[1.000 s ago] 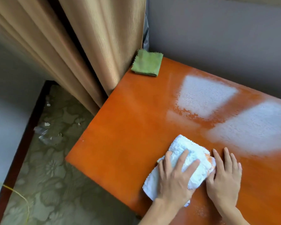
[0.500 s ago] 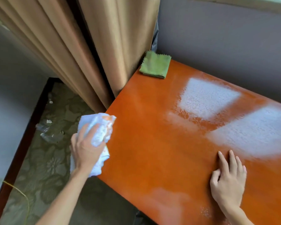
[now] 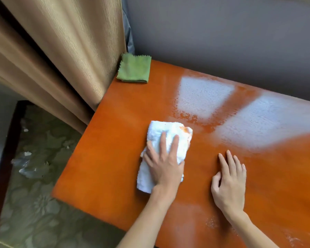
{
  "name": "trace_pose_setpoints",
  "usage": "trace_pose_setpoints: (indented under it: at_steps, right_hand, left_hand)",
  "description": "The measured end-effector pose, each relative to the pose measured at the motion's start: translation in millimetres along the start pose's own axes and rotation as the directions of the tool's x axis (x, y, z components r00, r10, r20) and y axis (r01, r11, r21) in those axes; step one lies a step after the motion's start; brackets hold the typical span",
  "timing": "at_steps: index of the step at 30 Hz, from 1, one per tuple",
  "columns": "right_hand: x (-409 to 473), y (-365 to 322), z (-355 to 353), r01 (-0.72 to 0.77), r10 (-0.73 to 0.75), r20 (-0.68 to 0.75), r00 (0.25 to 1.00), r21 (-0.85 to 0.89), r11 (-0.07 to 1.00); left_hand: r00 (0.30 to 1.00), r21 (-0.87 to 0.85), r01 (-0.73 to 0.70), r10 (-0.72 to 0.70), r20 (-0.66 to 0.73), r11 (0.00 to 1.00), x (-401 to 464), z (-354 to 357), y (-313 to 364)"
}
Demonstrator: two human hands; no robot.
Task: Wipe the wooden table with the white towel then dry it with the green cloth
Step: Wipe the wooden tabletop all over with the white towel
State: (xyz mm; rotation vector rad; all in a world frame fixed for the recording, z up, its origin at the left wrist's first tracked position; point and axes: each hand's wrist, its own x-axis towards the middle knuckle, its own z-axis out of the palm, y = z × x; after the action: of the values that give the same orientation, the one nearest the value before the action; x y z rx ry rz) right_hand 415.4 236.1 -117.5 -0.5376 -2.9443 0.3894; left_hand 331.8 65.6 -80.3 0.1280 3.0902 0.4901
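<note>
Scanning: I read my view from the left edge across, placing each thing against the wooden table (image 3: 115,158).
Floor: patterned floor (image 3: 34,203) beside the table's left edge, with pale scraps of litter (image 3: 28,170) on it.
Curtain: tan curtain (image 3: 61,51) hangs against the table's far left corner.
Green cloth: green cloth (image 3: 133,68) lies folded on the table's far left corner, touching the curtain, well apart from both hands.
White towel: white towel (image 3: 166,135) lies bunched on the table's left half, near the front; I see an orange stain on its far right corner.
Left hand: left hand (image 3: 164,164) lies palm down on the towel's near part, fingers spread wide and flat, pressing rather than gripping.
Right hand: right hand (image 3: 228,183) rests on bare wood to the right of the towel, apart from it, flat and empty, fingers close together.
Glare: two pale bright patches (image 3: 204,95) sit on the table's far right part, beyond both hands.
Wall: grey wall (image 3: 222,33) runs along the table's far edge.
</note>
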Motion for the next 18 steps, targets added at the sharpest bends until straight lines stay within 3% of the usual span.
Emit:
trace_pose_setpoints:
  at_steps: [4, 8, 10, 14, 18]
  right_hand:
    - [1.3, 0.5, 1.6, 0.001, -0.001, -0.018, 1.000, 0.007, 1.000]
    - [1.5, 1.0, 1.4, 0.008, -0.008, -0.027, 1.000, 0.009, 1.000]
    - [1.6, 0.9, 0.6, 0.010, -0.010, -0.030, 1.000, 0.006, 1.000]
    - [2.1, 0.5, -0.4, 0.009, -0.009, -0.033, 0.999, 0.008, 1.000]
    - [2.9, -0.6, 0.0, 0.016, -0.016, -0.047, 0.999, -0.005, 1.000]
  left_hand:
    - [0.938, 0.031, -0.335, 0.330, 0.103, 0.942, -5.7, 17.2, 42.5]
    - [0.906, -0.048, -0.418, 0.420, 0.042, 0.907, 15.7, 12.8, 24.3]
    - [0.925, -0.052, -0.378, 0.380, 0.024, 0.924, 40.7, 5.3, 2.4]
    - [0.991, -0.013, -0.126, 0.125, -0.039, 0.992, 98.9, -21.1, -73.8]
    - [0.996, 0.022, 0.083, -0.083, -0.018, 0.996, 133.1, -51.7, -156.3]
